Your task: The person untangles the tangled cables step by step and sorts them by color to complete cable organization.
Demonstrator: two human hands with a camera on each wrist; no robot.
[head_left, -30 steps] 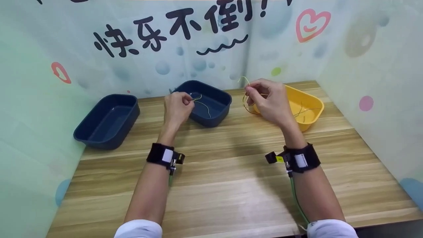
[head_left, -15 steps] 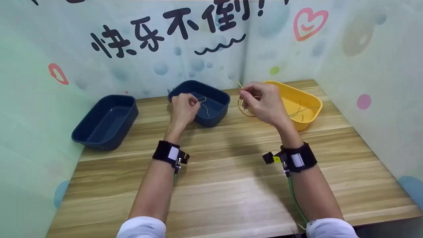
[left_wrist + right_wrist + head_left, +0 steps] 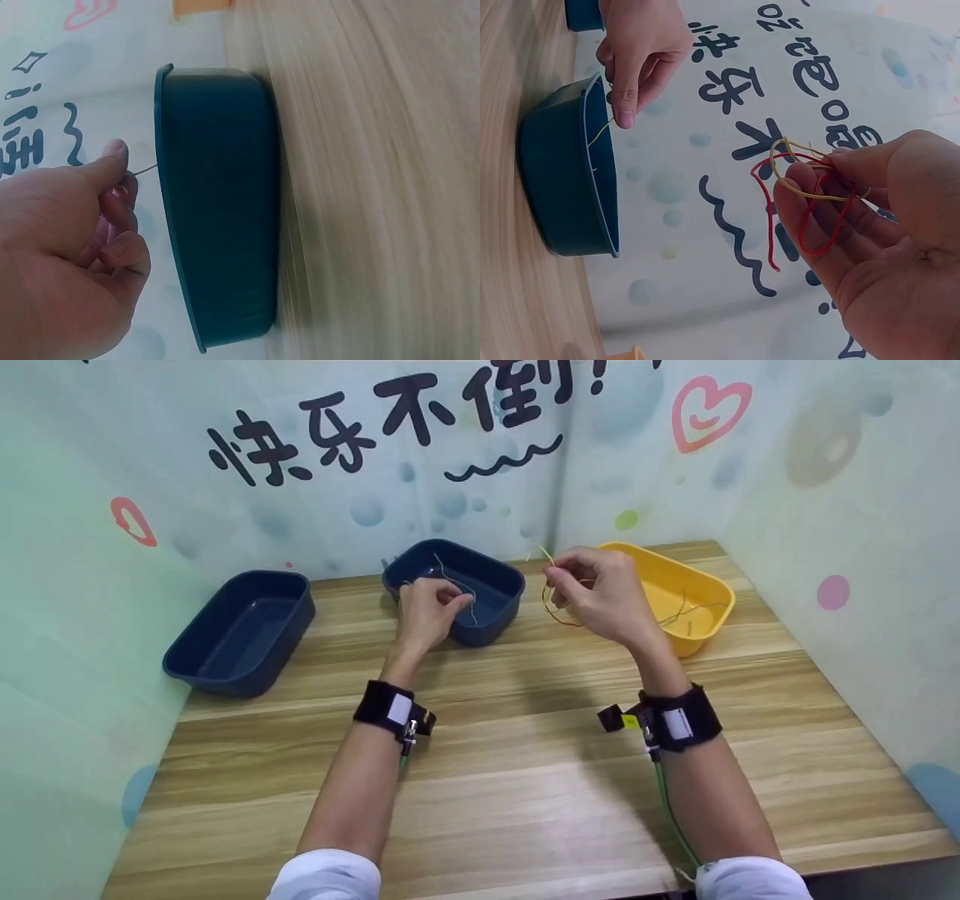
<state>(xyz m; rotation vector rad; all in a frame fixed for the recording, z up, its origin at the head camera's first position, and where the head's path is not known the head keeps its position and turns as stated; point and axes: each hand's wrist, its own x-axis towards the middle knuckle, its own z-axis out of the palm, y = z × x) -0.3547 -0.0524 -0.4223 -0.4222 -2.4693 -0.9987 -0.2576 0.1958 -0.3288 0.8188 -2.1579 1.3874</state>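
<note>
My left hand is over the near left part of the middle dark blue bin. Thumb and forefinger pinch a thin yellow wire, which runs down past the bin's rim in the right wrist view. More thin wire shows against the bin's inside in the head view. Between the blue bin and the yellow bin, my right hand is raised. Its thumb and fingers pinch a looped yellow wire together with a red wire, whose loose end hangs beside the fingers.
Another dark blue bin stands at the left of the wooden table. Several thin wires lie in the yellow bin. A printed cloth wall rises right behind the bins.
My left hand has moved right and slightly nearer, farther over the middle bin. A longer stretch of wire shows there now. The right hand has shifted a little left, still holding its wires.
</note>
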